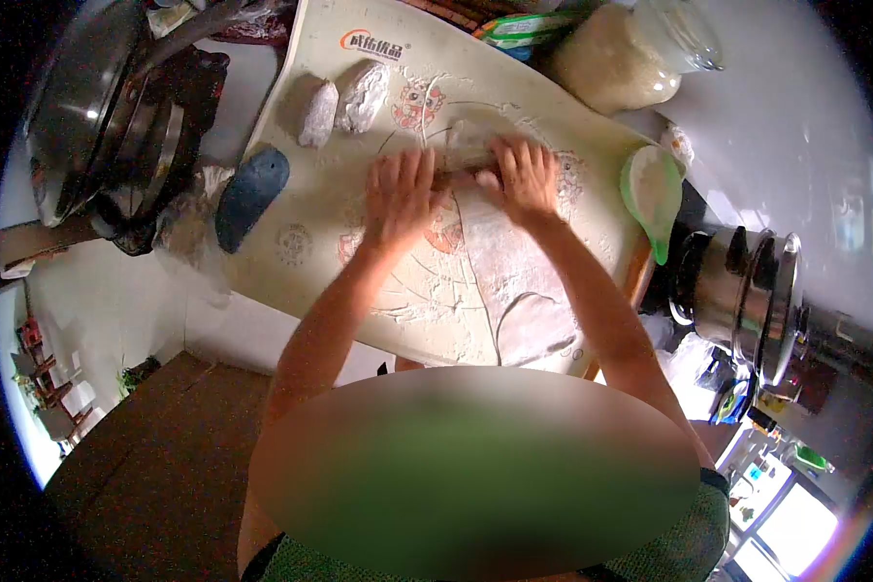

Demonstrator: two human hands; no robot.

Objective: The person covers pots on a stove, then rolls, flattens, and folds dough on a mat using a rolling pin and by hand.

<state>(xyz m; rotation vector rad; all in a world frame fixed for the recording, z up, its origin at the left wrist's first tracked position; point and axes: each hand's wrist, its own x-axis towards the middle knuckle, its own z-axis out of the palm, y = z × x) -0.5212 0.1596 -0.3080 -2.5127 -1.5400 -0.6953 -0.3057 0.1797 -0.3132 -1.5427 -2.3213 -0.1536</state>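
A long, flat sheet of dough (pixel 514 262) lies on the floured, printed kneading mat (pixel 310 209). Between my hands shows a short dark stretch of what looks like a rolling pin (pixel 463 177), mostly covered by fingers and dough. My left hand (pixel 403 199) is laid over its left end, fingers pointing forward and slightly blurred. Over the other end my right hand (pixel 526 179) is bent, its thumb toward the middle. More dough (pixel 470 141) shows just beyond the fingers. Two floury lumps, a larger one (pixel 364 97) and a smaller one (pixel 318 113), rest at the mat's upper left.
A dark blue oval object (pixel 251 199) lies on the mat's left edge. At the right edge sits a green-rimmed scoop (pixel 653 194) with pale contents. A large glass jar (pixel 621 58) stands behind. Pans (pixel 87 112) are at left, a metal pot (pixel 747 296) at right.
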